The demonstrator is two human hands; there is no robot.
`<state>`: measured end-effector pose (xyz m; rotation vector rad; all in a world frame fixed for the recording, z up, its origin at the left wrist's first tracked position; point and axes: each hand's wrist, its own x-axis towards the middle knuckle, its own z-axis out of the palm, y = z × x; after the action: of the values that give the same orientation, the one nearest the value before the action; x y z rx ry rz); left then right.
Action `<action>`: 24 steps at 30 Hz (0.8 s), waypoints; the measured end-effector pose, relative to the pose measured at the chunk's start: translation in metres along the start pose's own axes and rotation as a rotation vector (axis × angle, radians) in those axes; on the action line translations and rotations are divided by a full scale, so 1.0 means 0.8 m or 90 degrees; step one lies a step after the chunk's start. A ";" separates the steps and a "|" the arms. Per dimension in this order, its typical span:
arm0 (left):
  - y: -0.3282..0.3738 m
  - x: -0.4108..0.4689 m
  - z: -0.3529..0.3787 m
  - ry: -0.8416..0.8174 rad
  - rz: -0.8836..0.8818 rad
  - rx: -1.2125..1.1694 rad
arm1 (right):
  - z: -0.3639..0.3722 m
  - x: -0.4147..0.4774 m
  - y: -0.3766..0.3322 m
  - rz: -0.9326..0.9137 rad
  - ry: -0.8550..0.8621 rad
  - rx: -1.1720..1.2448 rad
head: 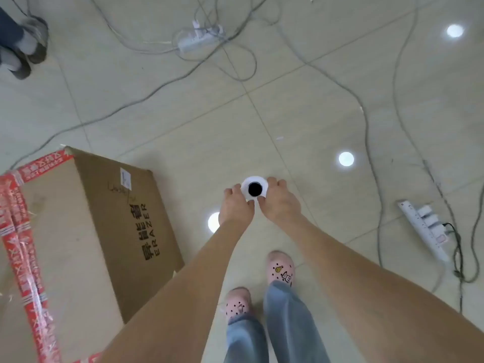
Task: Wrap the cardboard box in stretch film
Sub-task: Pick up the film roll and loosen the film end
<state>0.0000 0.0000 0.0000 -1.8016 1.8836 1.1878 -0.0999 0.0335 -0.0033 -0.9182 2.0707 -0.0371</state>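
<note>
A large brown cardboard box (78, 244) with red printed tape along its top seam stands on the floor at the lower left. A white roll of stretch film (253, 181) stands on end on the tiles in front of me, its dark core hole facing up. My left hand (237, 206) grips the roll's left side and my right hand (279, 203) grips its right side, fingers curled over the rim. Both arms reach straight down and forward. The roll is about a forearm's length to the right of the box.
Grey cables cross the tiled floor ahead and at right. One white power strip (200, 38) lies at the top centre, another power strip (425, 227) at right. Another person's shoes (28, 51) are at top left. My own feet in pink clogs (280, 268) stand below the hands.
</note>
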 end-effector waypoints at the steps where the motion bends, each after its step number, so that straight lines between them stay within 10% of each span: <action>1: -0.002 0.012 0.003 0.008 -0.002 0.006 | 0.005 0.010 -0.001 0.022 0.004 0.022; 10: -0.018 0.081 0.039 0.090 0.070 0.102 | 0.046 0.071 0.001 0.080 0.060 0.043; 24: -0.051 0.075 0.057 0.070 -0.048 -0.143 | 0.085 0.048 0.011 0.083 0.055 0.053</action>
<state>0.0112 -0.0046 -0.0847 -2.0766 1.7808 1.3446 -0.0709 0.0358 -0.0766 -0.7420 2.1879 -0.0946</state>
